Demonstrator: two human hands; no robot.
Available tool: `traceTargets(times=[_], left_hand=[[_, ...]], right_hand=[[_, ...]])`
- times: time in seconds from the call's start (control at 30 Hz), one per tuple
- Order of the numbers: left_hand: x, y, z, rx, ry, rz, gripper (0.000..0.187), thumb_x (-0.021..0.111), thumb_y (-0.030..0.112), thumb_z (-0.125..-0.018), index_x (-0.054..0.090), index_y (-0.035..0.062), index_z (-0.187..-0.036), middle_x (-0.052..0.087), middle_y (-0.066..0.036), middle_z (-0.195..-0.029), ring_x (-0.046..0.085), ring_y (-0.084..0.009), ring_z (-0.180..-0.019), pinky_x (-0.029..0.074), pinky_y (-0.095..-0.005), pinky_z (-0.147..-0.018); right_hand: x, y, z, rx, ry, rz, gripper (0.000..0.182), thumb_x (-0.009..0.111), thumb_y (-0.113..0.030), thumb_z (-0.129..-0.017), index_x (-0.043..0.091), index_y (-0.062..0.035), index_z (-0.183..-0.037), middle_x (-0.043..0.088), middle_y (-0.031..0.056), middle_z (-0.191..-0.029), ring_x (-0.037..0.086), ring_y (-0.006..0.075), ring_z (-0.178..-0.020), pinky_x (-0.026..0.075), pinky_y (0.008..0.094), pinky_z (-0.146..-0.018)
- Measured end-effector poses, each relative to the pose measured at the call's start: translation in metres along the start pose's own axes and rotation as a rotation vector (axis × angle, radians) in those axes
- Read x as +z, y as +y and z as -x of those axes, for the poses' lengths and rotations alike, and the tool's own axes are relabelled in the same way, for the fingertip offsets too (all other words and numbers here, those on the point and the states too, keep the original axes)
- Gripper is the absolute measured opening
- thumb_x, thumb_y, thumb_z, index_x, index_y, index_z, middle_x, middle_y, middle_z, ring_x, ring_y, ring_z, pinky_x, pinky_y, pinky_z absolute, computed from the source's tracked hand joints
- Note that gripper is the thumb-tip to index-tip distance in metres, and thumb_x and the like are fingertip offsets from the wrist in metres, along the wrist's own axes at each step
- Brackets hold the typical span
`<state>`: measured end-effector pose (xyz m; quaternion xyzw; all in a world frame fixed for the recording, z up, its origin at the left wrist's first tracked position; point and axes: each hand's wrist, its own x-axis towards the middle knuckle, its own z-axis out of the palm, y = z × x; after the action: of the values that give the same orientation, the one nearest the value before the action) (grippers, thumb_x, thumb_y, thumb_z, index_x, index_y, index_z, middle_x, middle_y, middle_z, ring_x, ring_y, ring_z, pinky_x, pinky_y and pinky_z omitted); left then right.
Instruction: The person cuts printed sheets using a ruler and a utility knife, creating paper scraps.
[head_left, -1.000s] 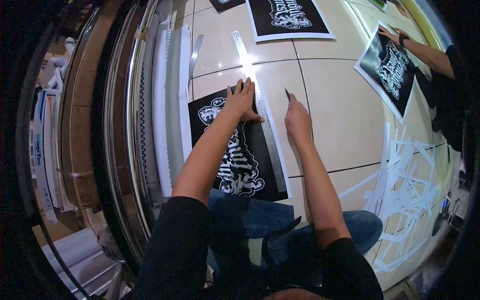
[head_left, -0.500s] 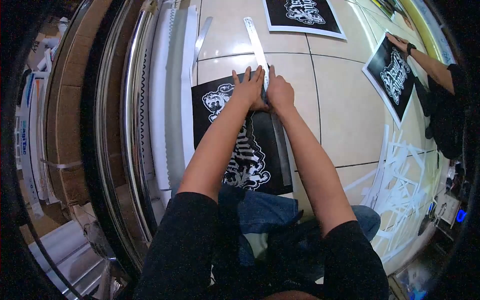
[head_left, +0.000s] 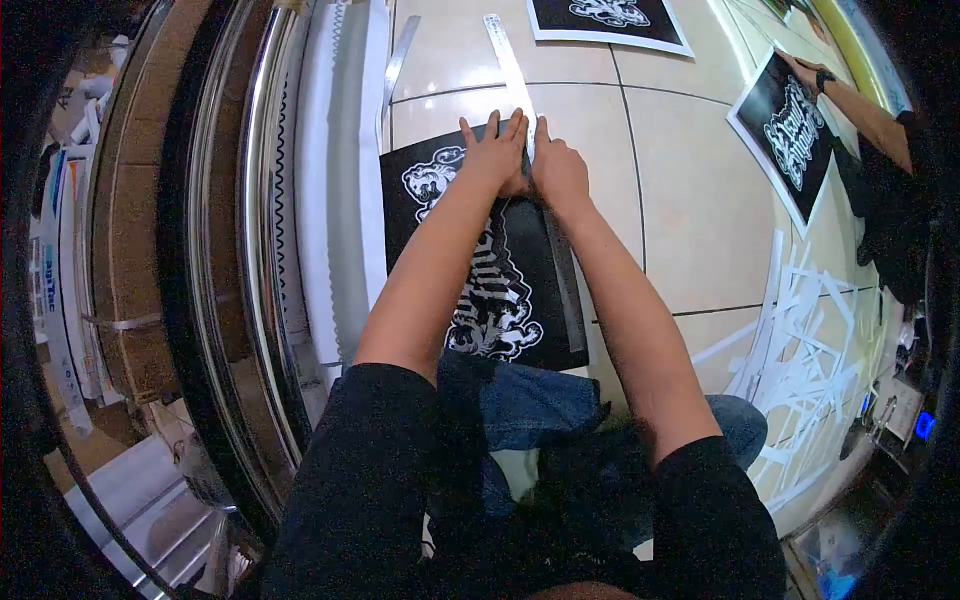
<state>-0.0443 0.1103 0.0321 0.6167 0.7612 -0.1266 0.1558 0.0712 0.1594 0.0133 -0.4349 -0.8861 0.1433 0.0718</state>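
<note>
A black sheet [head_left: 535,260] with white lettering and figures lies on the tiled floor before my knees. A long metal ruler [head_left: 507,62] runs along its right side and reaches past its far edge. My left hand [head_left: 495,160] presses on the sheet and the ruler's left edge, its fingers spread. Close beside it, my right hand [head_left: 562,175] rests at the ruler with curled fingers and the index finger pointing forward. Whatever those fingers hold is hidden from view.
Another black printed sheet [head_left: 610,18] lies at the far side. On the right, a co-worker's hand [head_left: 800,72] touches a printed sheet [head_left: 775,120] with white borders. White paper strips [head_left: 800,340] are heaped nearby. Long rolls [head_left: 345,200] and a cardboard box [head_left: 135,230] line the left.
The whole view has shifted, so the floor things sit slightly higher. My two hands stay close together at the ruler, with little visible movement along it.
</note>
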Motion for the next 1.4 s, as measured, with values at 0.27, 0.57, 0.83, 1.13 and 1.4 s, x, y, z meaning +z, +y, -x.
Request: traceTargets(times=[0.27,0.57,0.83,1.13,1.4], left_hand=[[-0.003,-0.002,0.0,-0.018,-0.069,0.046,0.118,0.078,0.05,-0.071,0.009,0.0174,-0.16,0.005,0.003,-0.168,0.009,-0.0322,-0.153,0.01,-0.0819,-0.108],[-0.002,-0.004,0.0,0.001,-0.024,0.052,0.129,0.077,0.068,-0.064,0.011,0.0129,-0.16,0.008,-0.001,-0.168,0.01,-0.0329,-0.153,0.006,-0.0817,-0.108],[-0.004,-0.001,0.005,-0.004,0.003,0.019,0.146,0.074,0.083,-0.051,0.009,0.0099,-0.159,0.008,-0.004,-0.168,0.007,-0.0345,-0.153,0.003,-0.079,-0.11],[-0.002,0.0,0.006,-0.011,0.049,0.036,0.147,0.075,0.083,-0.047,0.014,0.0086,-0.159,0.012,-0.005,-0.167,0.01,-0.0345,-0.153,0.0,-0.0783,-0.111],[-0.007,0.002,0.004,-0.013,0.0,0.051,0.149,0.075,0.083,-0.048,0.011,0.0073,-0.159,0.011,-0.007,-0.167,0.008,-0.0371,-0.153,0.003,-0.0764,-0.112]], right_hand=[[0.0,0.003,0.009,-0.037,0.007,0.014,0.052,0.049,-0.013,-0.093,0.044,0.0009,-0.144,0.068,0.0217,-0.084,0.071,0.0358,-0.07,0.059,0.0441,-0.061],[-0.006,0.008,0.038,-0.013,-0.052,0.0,0.056,0.051,-0.012,-0.092,0.042,-0.0009,-0.146,0.068,0.0233,-0.085,0.07,0.0374,-0.071,0.059,0.046,-0.062],[-0.014,0.016,0.099,0.018,-0.135,-0.016,0.064,0.051,-0.012,-0.091,0.034,-0.0062,-0.152,0.067,0.0234,-0.09,0.069,0.0412,-0.072,0.057,0.0501,-0.066],[-0.037,0.02,0.187,0.012,-0.196,0.064,0.062,0.051,-0.008,-0.089,0.037,-0.0032,-0.149,0.065,0.0212,-0.084,0.068,0.0362,-0.064,0.058,0.045,-0.056],[-0.053,0.035,0.186,0.17,-0.276,0.07,0.074,0.051,-0.008,-0.087,0.026,-0.0131,-0.156,0.065,0.0233,-0.091,0.068,0.0408,-0.075,0.057,0.0503,-0.066]])
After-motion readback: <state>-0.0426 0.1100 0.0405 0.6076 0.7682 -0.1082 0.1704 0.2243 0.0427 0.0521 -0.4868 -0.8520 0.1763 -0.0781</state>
